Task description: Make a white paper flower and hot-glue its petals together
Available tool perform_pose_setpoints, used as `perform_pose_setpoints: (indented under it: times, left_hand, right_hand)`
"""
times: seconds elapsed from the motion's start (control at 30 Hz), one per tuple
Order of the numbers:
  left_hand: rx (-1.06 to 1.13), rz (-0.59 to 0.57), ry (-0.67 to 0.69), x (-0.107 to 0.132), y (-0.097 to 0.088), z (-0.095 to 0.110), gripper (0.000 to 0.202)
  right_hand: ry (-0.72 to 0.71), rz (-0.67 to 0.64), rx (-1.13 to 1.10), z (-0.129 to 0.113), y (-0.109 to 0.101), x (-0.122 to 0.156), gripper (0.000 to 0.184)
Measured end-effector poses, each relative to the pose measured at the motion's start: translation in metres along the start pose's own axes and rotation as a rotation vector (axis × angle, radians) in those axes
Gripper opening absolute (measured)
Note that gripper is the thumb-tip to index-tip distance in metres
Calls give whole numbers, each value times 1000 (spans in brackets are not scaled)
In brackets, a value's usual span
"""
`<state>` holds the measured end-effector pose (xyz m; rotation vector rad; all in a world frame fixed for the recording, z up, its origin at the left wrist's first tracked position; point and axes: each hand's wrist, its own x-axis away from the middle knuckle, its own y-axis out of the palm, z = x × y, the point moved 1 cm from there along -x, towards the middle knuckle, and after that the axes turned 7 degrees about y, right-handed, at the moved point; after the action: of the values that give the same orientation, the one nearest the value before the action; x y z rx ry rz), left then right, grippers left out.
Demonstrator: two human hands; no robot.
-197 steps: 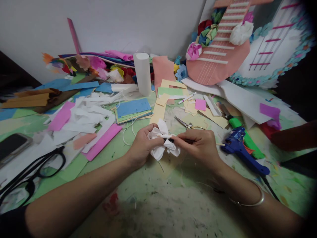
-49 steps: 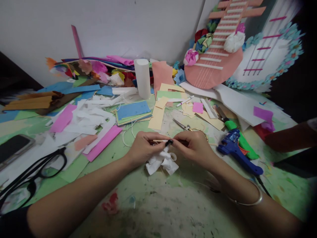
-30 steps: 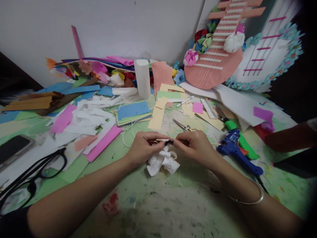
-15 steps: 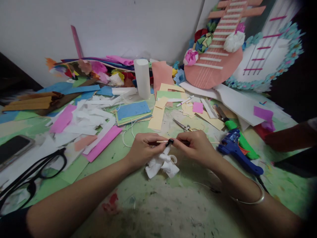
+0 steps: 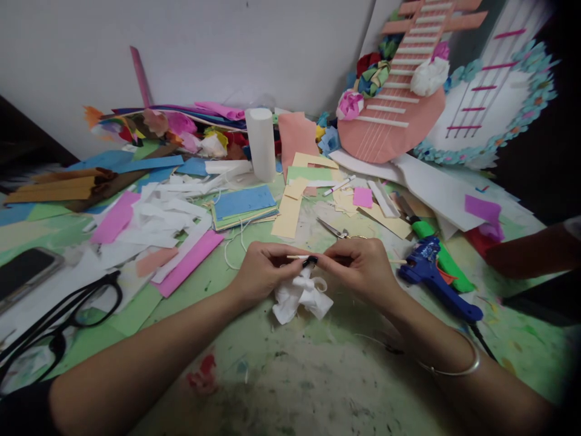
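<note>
My left hand (image 5: 267, 270) and my right hand (image 5: 362, 266) meet fingertip to fingertip above the middle of the table. Both are closed in a pinch on a thin wooden stick (image 5: 397, 261), which lies roughly level and pokes out past the right hand. From the pinched fingertips hangs a crinkled white paper strip (image 5: 303, 298), loosely curled below the stick. How the paper is fixed to the stick is hidden by the thumbs. Just behind the right hand lie scissors (image 5: 338, 230), partly covered by it.
A blue glue gun (image 5: 438, 278) lies right of my right hand. Farther back stand a white paper roll (image 5: 260, 145) and a pink paper guitar (image 5: 393, 115). Coloured card (image 5: 245, 201), white strips (image 5: 163, 212), a phone (image 5: 27, 272) and black glasses (image 5: 59, 330) lie to the left.
The white paper strip has swung slightly right and up beneath my fingers. Slightly more of the stick shows beyond my right hand. Both hands keep their pinch in nearly the same place.
</note>
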<state>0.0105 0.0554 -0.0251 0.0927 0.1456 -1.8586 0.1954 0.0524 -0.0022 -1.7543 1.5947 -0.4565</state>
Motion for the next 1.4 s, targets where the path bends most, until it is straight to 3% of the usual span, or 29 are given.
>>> perform_pose_setpoints:
  times: [0.33,0.67,0.9,1.03,1.4]
  left_hand:
    - [-20,21,-35,-2,-2,-3,11]
    - [235,17,-163,-1,2,-3,12]
    - [321,1,-127,-1,0,-4,18]
    - [263,48,-148,-1,0,-5,18]
    - [69,31,-138,-2,-2,-2,20]
  right_hand:
    - [-1,9,-15,0,2,0,35]
    - [-76,125,-11,-3,2,3,28]
    - [-154,190,44,-7,-2,4,29]
    - [-202,215,61,-8,1,5,30]
    - [-242,-5,136,4,2,0,31]
